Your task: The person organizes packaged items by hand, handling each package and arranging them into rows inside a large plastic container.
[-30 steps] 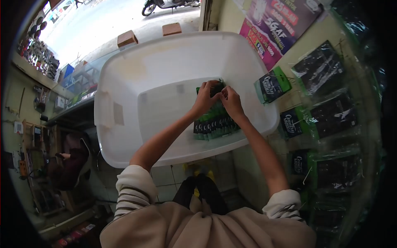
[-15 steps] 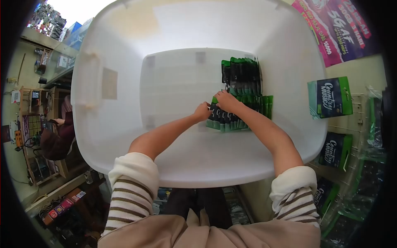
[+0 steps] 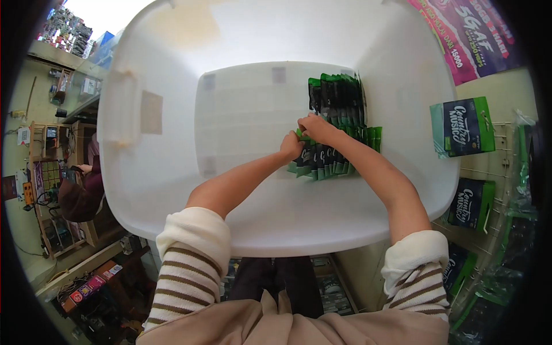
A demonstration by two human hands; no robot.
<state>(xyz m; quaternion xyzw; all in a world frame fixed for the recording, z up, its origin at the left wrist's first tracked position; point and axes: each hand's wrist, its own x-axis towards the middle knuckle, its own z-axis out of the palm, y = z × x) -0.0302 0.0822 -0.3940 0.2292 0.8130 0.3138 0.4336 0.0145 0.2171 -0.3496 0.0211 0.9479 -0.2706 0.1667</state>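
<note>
Two striped sleeves (image 3: 187,282), rolled to the elbow above a tan garment (image 3: 356,325), stand nearest the viewer. Beyond them the forearms cross the near rim of a large whitish plastic tub (image 3: 310,247) and reach toward its floor. The left hand (image 3: 292,145) lies at the left end of a front row of green-and-black packets (image 3: 326,164), its fingers bent near the top of the leftmost one. The right hand (image 3: 317,127) lies just beside it, above the same row, fingers curled together. Both grips are narrow — whether either pinches a packet cannot be told, as the fingertips are hidden. The front row thus extends below and to the right of the grip; a rear row of packets (image 3: 338,100) stands just beyond, toward the far wall of the tub. Outside, at right, a "Country Music" packet (image 3: 463,127) hangs near a wire rack (image 3: 482,172); farther up is a pink-and-purple poster (image 3: 474,43). At far left — well apart — sits another person (image 3: 85,195).
</note>
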